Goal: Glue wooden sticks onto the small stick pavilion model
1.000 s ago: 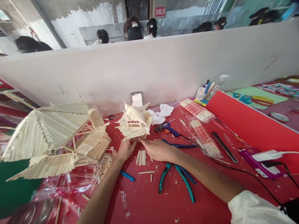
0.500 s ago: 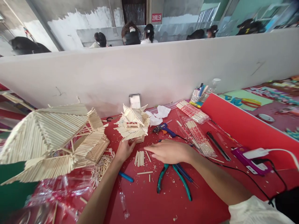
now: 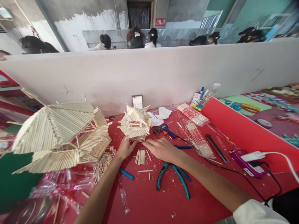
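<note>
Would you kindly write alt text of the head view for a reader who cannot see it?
Left hand and right hand rest at the base of a small stick pagoda on a red table, cut sticks between them. A larger model stands left.

My left grip [image 3: 125, 149] touches the pavilion [image 3: 135, 123] at its base; my right grip [image 3: 162, 150] lies open on the table [image 3: 149, 202] beside sticks [image 3: 140, 156].

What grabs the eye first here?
The big stick roof at left, dominating the red table. Next, the small stick pavilion mid-table, left hand at its base, right hand flat beside it. Teal pliers lie just nearer.
</note>
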`<state>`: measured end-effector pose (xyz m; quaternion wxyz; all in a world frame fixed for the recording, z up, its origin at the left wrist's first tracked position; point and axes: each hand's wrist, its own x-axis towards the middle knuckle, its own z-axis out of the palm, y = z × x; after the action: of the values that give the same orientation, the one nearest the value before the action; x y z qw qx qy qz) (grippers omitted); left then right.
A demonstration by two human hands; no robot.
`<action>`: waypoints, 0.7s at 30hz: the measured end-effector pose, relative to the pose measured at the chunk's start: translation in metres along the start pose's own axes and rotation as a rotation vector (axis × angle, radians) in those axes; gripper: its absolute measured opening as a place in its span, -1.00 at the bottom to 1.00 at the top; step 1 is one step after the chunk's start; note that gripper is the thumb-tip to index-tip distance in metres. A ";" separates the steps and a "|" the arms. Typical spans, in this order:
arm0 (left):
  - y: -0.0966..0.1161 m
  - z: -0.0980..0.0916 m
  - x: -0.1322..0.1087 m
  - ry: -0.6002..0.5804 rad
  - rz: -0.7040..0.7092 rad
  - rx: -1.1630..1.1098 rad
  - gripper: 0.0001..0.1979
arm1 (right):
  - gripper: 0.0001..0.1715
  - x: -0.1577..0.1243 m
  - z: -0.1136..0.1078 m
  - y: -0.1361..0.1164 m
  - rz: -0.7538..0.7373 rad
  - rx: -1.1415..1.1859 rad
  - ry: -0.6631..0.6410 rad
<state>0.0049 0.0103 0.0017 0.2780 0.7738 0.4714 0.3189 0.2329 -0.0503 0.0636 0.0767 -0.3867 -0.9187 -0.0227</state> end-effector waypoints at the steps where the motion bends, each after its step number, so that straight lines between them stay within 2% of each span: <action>1: 0.001 -0.001 0.000 -0.006 0.015 -0.025 -0.72 | -0.54 0.006 0.005 -0.005 -0.013 -0.051 0.023; 6: 0.003 -0.003 0.002 0.022 0.109 -0.109 -0.73 | -0.60 0.033 0.021 -0.013 0.005 -0.208 0.031; 11: 0.001 -0.001 0.002 0.027 0.125 -0.135 -0.72 | -0.72 0.043 0.029 -0.011 0.008 -0.206 0.019; 15: -0.004 -0.007 -0.007 0.052 0.111 -0.119 -0.61 | -0.78 0.033 0.031 -0.008 0.038 -0.132 0.067; 18: -0.003 -0.022 -0.025 0.109 0.062 -0.041 -0.46 | -0.80 0.019 0.028 -0.006 0.032 -0.027 0.176; 21: 0.011 -0.038 -0.050 0.093 0.013 0.052 -0.61 | -0.83 0.006 0.022 -0.006 0.019 0.114 0.299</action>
<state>-0.0352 -0.0343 0.0220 0.2336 0.7683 0.4868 0.3438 0.2214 -0.0481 0.0434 0.2345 -0.3828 -0.8931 -0.0272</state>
